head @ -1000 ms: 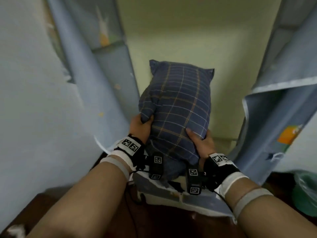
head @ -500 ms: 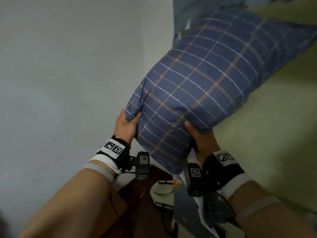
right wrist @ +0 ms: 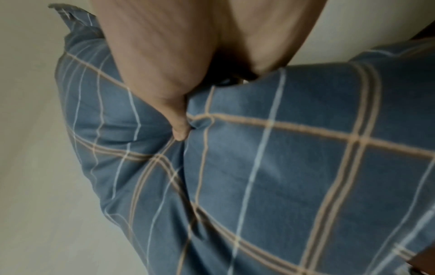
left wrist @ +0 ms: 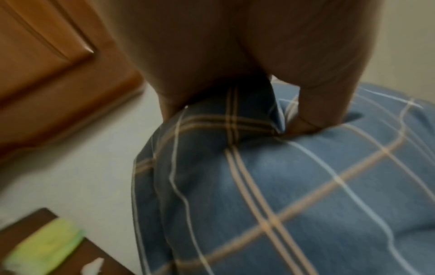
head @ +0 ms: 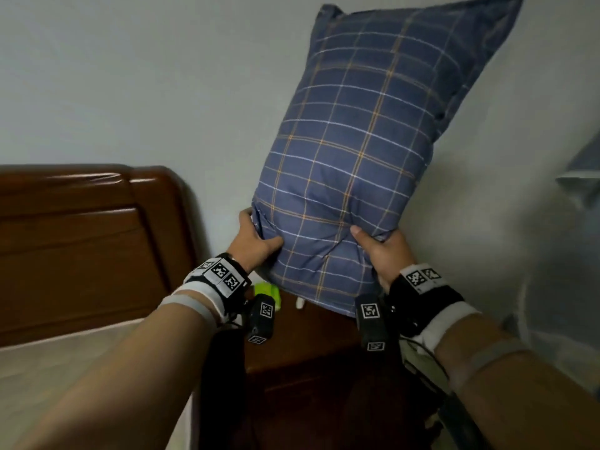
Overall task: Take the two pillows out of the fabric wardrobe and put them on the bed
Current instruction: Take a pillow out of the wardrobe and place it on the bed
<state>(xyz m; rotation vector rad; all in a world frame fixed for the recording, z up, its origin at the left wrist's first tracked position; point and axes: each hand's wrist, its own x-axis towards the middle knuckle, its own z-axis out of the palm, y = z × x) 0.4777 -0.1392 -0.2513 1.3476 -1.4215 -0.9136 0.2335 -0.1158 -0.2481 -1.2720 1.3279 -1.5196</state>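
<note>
A blue plaid pillow (head: pixel 354 151) stands upright in the air in front of the pale wall, held by its lower end. My left hand (head: pixel 256 241) grips its lower left corner, thumb pressed into the cloth (left wrist: pixel 306 119). My right hand (head: pixel 380 245) grips the lower right corner, thumb dug into the pillow (right wrist: pixel 179 130). The bed (head: pixel 65 368) lies at the lower left with a brown wooden headboard (head: pixel 81 241). A strip of the wardrobe's blue fabric (head: pixel 581 177) shows at the right edge. No second pillow is in view.
A dark wooden bedside cabinet (head: pixel 308 345) stands below the pillow, between bed and wardrobe. On it lie a green pack (head: pixel 266 291) and a small white item (head: pixel 300 302). Dark cables hang below my wrists.
The view has swung left from the wardrobe to the bed side. Both hands carried the pillow out of the wardrobe and it now stands upright over the bedside cabinet.
</note>
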